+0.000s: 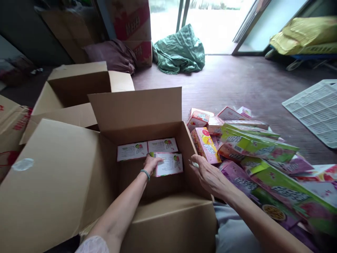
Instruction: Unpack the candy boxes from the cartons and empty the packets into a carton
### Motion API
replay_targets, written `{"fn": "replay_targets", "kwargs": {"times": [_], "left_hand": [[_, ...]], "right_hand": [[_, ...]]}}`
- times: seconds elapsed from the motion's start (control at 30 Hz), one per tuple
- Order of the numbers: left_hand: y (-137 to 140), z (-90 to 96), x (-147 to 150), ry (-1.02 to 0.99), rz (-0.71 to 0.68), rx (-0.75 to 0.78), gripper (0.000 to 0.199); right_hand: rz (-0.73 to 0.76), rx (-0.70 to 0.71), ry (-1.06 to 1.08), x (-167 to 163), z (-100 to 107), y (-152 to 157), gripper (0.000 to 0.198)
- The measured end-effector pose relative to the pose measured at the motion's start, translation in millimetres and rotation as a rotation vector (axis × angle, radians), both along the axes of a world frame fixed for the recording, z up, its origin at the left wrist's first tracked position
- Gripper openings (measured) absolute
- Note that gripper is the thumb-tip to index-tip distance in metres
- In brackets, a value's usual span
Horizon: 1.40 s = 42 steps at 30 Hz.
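My left hand [152, 164] reaches into a large open cardboard carton [168, 207], closed on the left end of a small white printed box [170, 164]. Behind it, two similar white boxes, a left one [132, 151] and a right one [163, 144], lie end to end along the carton's far wall. Over the carton's right edge hovers my right hand [207, 174], its fingers loosely bent and apart, with no box in them. Just beyond that hand stands a pink and yellow carton [206, 144] with a fruit picture, part of a pile.
Green printed boxes [263, 142] and purple ones [237, 177] form a loose heap at the right. Another open carton [79, 88] sits behind left. A green sack [181, 52] lies by the doorway, and a white plastic crate [316, 109] is far right.
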State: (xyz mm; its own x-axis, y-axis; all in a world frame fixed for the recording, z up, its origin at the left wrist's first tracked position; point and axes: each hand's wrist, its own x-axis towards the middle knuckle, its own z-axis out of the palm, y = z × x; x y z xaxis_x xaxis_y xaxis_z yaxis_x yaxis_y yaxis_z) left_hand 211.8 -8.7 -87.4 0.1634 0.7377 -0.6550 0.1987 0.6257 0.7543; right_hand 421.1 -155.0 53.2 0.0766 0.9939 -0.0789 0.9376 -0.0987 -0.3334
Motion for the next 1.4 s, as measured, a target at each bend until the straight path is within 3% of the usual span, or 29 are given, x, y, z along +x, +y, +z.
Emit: {"fn": "replay_targets", "kwargs": {"times": [0.1, 0.2, 0.3, 0.4, 0.53, 0.73, 0.87, 1.0, 1.27, 1.4], "left_hand": [[-17, 72.7, -25, -0.055, 0.010, 0.120, 0.069], [-58, 141.2, -72, -0.264, -0.086, 0.298, 0.066], [-112, 172.8, -122, -0.296, -0.199, 0.442, 0.075], [-155, 167.8, -154, -0.159, -0.296, 0.527, 0.082], [-177, 153.2, -163, -0.053, -0.328, 0.595, 0.078], [-181, 151.4, -161, -0.040, -0.282, 0.628, 0.074], [-182, 147.3, -164, -0.035, -0.295, 0.686, 0.072], [-182, 148.8, -164, -0.039, -0.293, 0.639, 0.072], [-180, 151.0, -165, -0.106, -0.326, 0.584, 0.078], [-176, 139.1, -168, -0.037, -0.350, 0.601, 0.078]], "right_hand": [[-0.033, 0.141, 0.120, 2, 22, 1, 0.029], [-0.023, 0.342, 0.155, -9, 60, -11, 0.026], [0.038, 0.362, 0.093, -37, 95, -31, 0.025], [0.222, 0.121, -0.060, -78, 114, -49, 0.024], [0.413, -0.125, -0.271, -141, 122, -62, 0.017], [0.540, -0.189, -0.368, -221, 126, -66, 0.019], [0.530, -0.191, -0.424, -239, 124, -67, 0.025], [0.482, -0.245, -0.441, -222, 123, -71, 0.023], [0.210, -0.281, -0.546, -100, 139, -110, 0.031], [0.116, -0.212, -0.395, -80, 149, -130, 0.020]]}}
